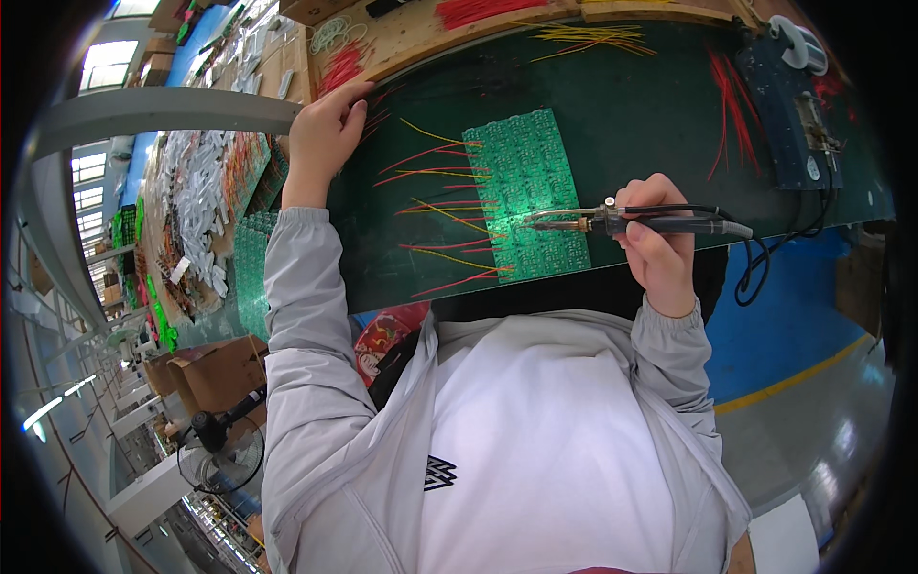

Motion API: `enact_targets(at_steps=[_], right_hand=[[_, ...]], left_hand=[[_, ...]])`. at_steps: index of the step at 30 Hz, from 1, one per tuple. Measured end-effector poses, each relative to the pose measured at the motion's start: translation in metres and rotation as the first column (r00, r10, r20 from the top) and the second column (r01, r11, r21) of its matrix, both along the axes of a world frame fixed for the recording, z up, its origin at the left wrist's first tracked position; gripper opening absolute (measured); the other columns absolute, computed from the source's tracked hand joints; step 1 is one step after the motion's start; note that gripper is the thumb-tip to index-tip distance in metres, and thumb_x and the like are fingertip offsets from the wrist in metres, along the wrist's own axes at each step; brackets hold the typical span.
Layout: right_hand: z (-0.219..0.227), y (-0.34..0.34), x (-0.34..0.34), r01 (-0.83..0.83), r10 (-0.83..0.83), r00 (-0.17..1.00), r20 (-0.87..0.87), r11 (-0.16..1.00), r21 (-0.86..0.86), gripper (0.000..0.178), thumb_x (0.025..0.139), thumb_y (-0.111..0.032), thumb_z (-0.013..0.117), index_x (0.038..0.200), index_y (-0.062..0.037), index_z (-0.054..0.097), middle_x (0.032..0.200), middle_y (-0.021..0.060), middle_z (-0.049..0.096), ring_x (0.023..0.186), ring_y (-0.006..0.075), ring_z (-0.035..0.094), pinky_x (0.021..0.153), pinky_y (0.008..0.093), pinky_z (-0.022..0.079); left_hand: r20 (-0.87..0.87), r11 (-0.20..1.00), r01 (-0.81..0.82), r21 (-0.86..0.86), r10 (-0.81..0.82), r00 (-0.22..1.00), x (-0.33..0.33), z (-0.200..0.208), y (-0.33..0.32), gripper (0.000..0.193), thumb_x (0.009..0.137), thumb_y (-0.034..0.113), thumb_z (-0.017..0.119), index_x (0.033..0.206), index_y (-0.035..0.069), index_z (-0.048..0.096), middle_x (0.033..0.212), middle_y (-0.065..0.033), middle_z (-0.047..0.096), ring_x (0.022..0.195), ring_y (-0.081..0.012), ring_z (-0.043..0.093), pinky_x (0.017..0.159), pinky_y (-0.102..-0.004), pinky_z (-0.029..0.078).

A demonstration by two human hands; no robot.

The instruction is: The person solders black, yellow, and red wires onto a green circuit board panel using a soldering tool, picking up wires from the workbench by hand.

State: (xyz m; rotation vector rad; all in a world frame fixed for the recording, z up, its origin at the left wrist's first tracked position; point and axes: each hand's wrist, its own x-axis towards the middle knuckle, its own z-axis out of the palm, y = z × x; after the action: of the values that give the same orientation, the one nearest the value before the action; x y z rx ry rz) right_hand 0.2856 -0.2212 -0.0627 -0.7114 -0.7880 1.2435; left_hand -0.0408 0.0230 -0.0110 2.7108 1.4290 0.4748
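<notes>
A green circuit board panel (535,163) lies on the dark green work mat (421,277), with several red and yellow wires (445,174) reaching out from its left edge. My right hand (660,234) is closed around a soldering iron (669,225), a thin metal feed tube running alongside its tip. The tip is over the board's lower middle, where a bright glow shows; whether it touches is unclear. My left hand (327,129) is at the mat's far left with curled fingers, close to a few thin red wires (381,120). What its fingers hold, if anything, is hidden.
Yellow wires (593,38) and red wires (732,105) lie at the far side and right. A dark machine (789,115) with a solder spool (801,46) stands at the right, its black cables (760,273) looping down. A grey curved bar (182,110) crosses the left.
</notes>
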Motion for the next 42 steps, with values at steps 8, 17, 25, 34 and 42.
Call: enact_targets(at_steps=[8, 17, 25, 34, 42], right_hand=[[0.000, -0.001, 0.000, -0.005, 0.005, 1.000, -0.014, 1.000, 0.007, 0.012, 0.081, -0.004, 0.063, 0.088, -0.0011, 0.053, 0.079, 0.0041, 0.053, 0.065, 0.0073, 0.047, 0.057, 0.0219, 0.038], [-0.001, -0.001, 0.000, -0.003, 0.003, 1.000, -0.006, 1.000, 0.011, 0.013, 0.080, -0.005, 0.063, 0.087, -0.0012, 0.053, 0.080, 0.0043, 0.053, 0.067, 0.0078, 0.048, 0.058, 0.0220, 0.039], [0.000, -0.001, 0.001, -0.007, 0.007, 1.000, -0.023, 1.000, -0.006, 0.013, 0.079, -0.003, 0.063, 0.087, -0.0011, 0.053, 0.080, 0.0043, 0.053, 0.067, 0.0079, 0.048, 0.059, 0.0221, 0.040], [-0.001, -0.002, 0.002, -0.006, 0.007, 0.999, -0.053, 1.000, 0.017, 0.012, 0.080, -0.003, 0.062, 0.087, -0.0011, 0.053, 0.080, 0.0043, 0.053, 0.067, 0.0079, 0.047, 0.059, 0.0224, 0.039], [0.001, -0.002, 0.001, -0.024, 0.025, 0.998, -0.053, 1.000, 0.016, 0.011, 0.078, -0.002, 0.060, 0.086, -0.0018, 0.053, 0.079, 0.0039, 0.052, 0.067, 0.0074, 0.046, 0.058, 0.0220, 0.038]], left_hand=[[-0.049, 0.989, -0.014, 0.144, 0.022, 0.999, -0.008, -0.001, 0.003, 0.017, 0.084, 0.022, 0.071, 0.099, 0.014, 0.072, 0.082, -0.0050, 0.065, 0.073, -0.0200, 0.067, 0.066, -0.0345, 0.052], [0.115, 0.956, -0.151, 0.252, 0.125, 0.985, 0.000, -0.012, 0.005, 0.019, 0.078, 0.022, 0.079, 0.087, 0.007, 0.070, 0.084, -0.0047, 0.068, 0.061, -0.0162, 0.065, 0.059, -0.0300, 0.052], [0.220, 0.910, -0.241, 0.338, 0.172, 0.960, 0.004, -0.023, 0.002, 0.023, 0.081, 0.021, 0.077, 0.098, 0.010, 0.068, 0.079, -0.0046, 0.073, 0.066, -0.0189, 0.070, 0.062, -0.0311, 0.054], [0.122, 0.833, -0.477, 0.281, 0.462, 0.879, 0.021, -0.020, -0.013, 0.033, 0.081, 0.025, 0.074, 0.110, 0.015, 0.063, 0.078, -0.0031, 0.074, 0.069, -0.0262, 0.071, 0.068, -0.0389, 0.055], [0.269, 0.872, -0.403, 0.277, 0.332, 0.904, 0.012, -0.031, -0.005, 0.027, 0.083, 0.019, 0.071, 0.106, 0.012, 0.058, 0.080, -0.0067, 0.074, 0.068, -0.0268, 0.070, 0.066, -0.0409, 0.055]])
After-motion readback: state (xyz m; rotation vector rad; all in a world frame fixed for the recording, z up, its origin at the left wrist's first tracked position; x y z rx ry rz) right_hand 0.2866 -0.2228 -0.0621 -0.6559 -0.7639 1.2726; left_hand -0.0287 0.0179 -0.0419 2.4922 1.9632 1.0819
